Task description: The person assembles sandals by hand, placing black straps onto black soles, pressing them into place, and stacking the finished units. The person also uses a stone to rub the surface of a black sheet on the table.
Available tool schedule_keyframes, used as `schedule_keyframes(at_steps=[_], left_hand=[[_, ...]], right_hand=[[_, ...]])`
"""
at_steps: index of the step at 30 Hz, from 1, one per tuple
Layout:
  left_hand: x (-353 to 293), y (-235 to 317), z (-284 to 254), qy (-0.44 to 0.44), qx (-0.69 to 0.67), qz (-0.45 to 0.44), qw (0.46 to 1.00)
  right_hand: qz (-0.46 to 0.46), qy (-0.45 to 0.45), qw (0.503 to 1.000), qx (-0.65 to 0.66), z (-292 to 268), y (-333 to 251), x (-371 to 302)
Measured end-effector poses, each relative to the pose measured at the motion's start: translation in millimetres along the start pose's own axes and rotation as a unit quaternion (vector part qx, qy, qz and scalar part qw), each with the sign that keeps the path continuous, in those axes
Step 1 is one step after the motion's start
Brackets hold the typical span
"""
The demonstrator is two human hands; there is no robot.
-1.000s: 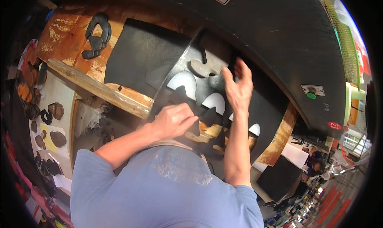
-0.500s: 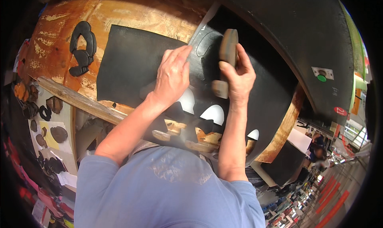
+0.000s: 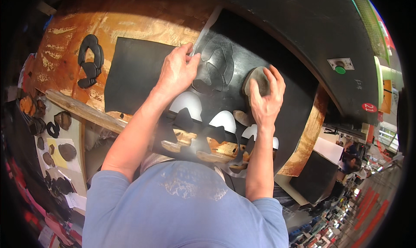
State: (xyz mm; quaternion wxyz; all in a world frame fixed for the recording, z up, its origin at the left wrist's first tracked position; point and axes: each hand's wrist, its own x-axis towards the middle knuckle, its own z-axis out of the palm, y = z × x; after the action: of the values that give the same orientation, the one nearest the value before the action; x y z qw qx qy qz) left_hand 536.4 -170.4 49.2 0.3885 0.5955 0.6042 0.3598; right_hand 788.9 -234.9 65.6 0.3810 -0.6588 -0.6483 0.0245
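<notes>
A black sheet [image 3: 286,113] lies under my hands, with curved outlines [image 3: 216,63] marked or cut in it. My right hand [image 3: 266,98] is closed round a grey-brown rounded cutting die [image 3: 249,79], which sits on the sheet right of those outlines. A smaller brown part [image 3: 242,117] of similar colour shows below it; whether the two join is hidden. My left hand [image 3: 177,70] is by the outlines' left side, its thumb and index finger apart and nothing seen between them. White rounded patches [image 3: 223,120] show through gaps along the sheet's near side.
A dark machine beam [image 3: 303,40] with a green button [image 3: 340,69] spans the far right. Black cut pieces [image 3: 91,61] lie stacked on the worn wooden table [image 3: 65,29]. Another black sheet [image 3: 132,74] lies at left, beside a wooden rail [image 3: 82,109]. A side shelf [image 3: 65,161] holds loose pieces.
My right hand has lowered the die from an edge-on position and shifted it right and nearer me. The outlines on the sheet are now uncovered. My left hand's fingers have spread.
</notes>
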Motion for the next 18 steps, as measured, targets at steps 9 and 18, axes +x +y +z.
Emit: schedule_keyframes(at_steps=[9,18], left_hand=[[4.0,9.7,16.3,-0.008,0.003,0.042,0.999],[16.9,6.0,26.5,-0.003,0.052,0.058,0.997]], right_hand=[[0.043,-0.058,0.992,0.103,85.9,-16.1,50.3],[0.044,-0.066,0.992,0.096,87.4,-14.9,48.2]])
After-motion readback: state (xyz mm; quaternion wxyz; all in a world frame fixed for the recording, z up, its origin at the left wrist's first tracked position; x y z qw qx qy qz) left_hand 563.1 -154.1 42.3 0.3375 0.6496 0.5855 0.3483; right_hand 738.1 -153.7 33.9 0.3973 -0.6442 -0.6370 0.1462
